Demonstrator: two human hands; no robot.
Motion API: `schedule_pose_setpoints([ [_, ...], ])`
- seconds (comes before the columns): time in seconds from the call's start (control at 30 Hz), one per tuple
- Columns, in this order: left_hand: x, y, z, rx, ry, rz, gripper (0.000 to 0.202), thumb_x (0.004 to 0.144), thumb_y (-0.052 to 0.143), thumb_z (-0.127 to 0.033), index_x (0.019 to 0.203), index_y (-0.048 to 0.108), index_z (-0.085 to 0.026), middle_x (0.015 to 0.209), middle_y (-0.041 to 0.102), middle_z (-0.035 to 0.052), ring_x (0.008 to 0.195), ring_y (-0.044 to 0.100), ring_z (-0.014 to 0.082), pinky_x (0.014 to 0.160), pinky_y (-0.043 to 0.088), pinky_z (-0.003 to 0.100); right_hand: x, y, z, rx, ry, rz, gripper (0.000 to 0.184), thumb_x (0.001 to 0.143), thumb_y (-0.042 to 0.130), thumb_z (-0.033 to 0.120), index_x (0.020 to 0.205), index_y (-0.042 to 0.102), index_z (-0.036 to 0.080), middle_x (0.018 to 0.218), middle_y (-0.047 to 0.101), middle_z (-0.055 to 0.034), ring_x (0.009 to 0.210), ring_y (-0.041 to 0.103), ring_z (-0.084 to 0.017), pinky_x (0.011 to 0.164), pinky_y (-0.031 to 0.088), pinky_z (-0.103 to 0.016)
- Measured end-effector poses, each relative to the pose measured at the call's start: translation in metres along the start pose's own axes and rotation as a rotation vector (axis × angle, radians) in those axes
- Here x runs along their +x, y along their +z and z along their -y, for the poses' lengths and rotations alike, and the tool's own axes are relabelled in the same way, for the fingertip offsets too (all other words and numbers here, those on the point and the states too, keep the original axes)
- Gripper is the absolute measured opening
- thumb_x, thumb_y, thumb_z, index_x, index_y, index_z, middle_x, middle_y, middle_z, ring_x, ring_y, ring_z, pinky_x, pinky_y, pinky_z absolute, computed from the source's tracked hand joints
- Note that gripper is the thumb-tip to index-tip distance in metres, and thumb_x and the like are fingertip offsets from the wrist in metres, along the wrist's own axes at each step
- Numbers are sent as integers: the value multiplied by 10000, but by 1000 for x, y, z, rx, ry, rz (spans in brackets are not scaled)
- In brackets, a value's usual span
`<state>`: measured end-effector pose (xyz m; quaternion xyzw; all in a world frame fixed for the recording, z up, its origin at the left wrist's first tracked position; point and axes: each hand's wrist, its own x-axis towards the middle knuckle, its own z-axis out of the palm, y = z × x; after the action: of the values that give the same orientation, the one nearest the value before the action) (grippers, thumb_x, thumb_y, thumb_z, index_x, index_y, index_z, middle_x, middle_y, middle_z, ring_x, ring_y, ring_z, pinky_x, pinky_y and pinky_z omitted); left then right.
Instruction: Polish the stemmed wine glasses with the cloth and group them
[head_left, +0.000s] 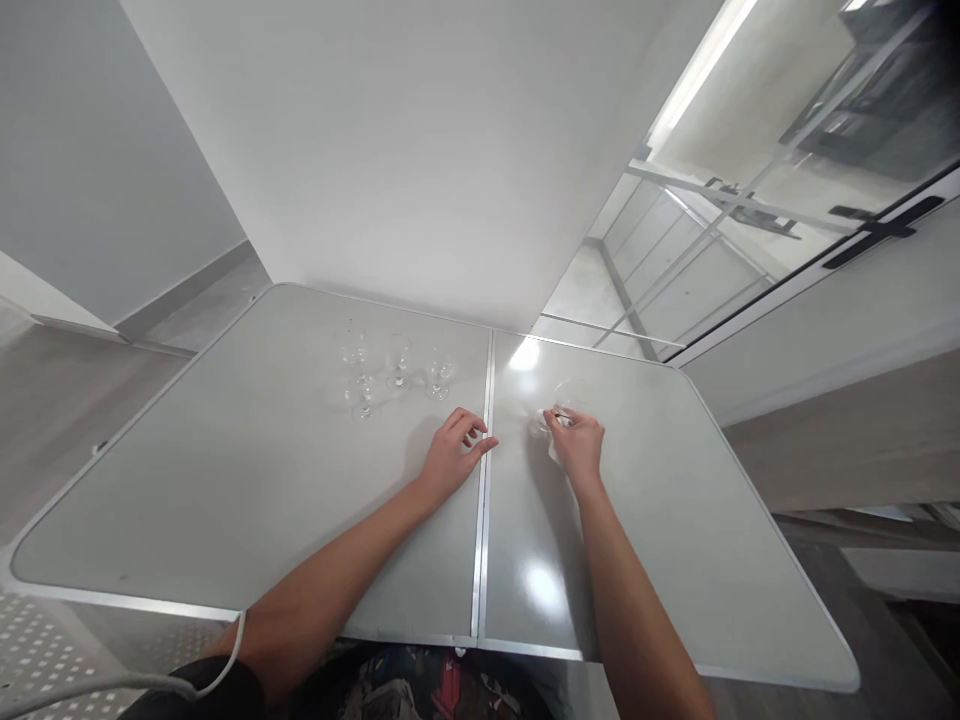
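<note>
My left hand (pixel 456 450) rests low over the table beside its metal centre seam, fingers loosely bent and apart, holding nothing. On the right half, my right hand (pixel 579 443) is closed in a pinch on a small white cloth or tissue (pixel 554 453), part of which shows below the fingers. A clear glass (pixel 572 388) is right at those fingertips; its outline is faint, and I cannot tell whether the fingers grip it too. Several small clear stemmed glasses (pixel 399 364) stand grouped on the left half, beyond my left hand.
The grey folding table (pixel 247 480) has a metal rim and a metal seam (pixel 484 520) across its middle. A white wall panel (pixel 420 150) rises behind it. Glass panels with white bars (pixel 712 230) stand at the right. A white cable (pixel 225 665) crosses my left arm.
</note>
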<state>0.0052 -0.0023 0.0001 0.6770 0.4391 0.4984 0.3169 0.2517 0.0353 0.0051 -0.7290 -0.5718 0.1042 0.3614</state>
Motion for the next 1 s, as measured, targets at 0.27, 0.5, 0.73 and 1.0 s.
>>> schedule_pose_setpoints([
  [0.27,4,-13,-7,286,170,-297,110,943,610,-266,1030,596,-199,962,591,69,910,575,184,759,530,315,29,6,-33,-76,155,-91,431,769,653,476,969,820,133,884,787,-167,829,740,-320,762,522,-348],
  [0.5,12,-29,-7,583,400,-515,311,886,622,-130,1190,622,-195,1171,586,148,1089,599,246,936,504,415,30,9,-30,-101,161,-100,392,772,639,494,926,811,177,883,788,-142,831,724,-315,800,514,-368],
  [0.73,21,-39,5,654,283,-467,527,915,568,-141,1433,511,-225,1440,488,179,1336,487,306,1132,375,556,24,-10,-22,-122,234,-36,621,657,776,579,1126,743,173,988,771,-150,900,696,-313,792,502,-364],
  [1.0,28,-44,21,548,148,-415,434,935,590,-265,1362,545,-209,1336,511,184,1277,504,311,1058,457,523,-1,-47,-25,-173,250,54,556,676,744,604,1047,742,190,949,760,-139,823,684,-295,726,482,-361],
])
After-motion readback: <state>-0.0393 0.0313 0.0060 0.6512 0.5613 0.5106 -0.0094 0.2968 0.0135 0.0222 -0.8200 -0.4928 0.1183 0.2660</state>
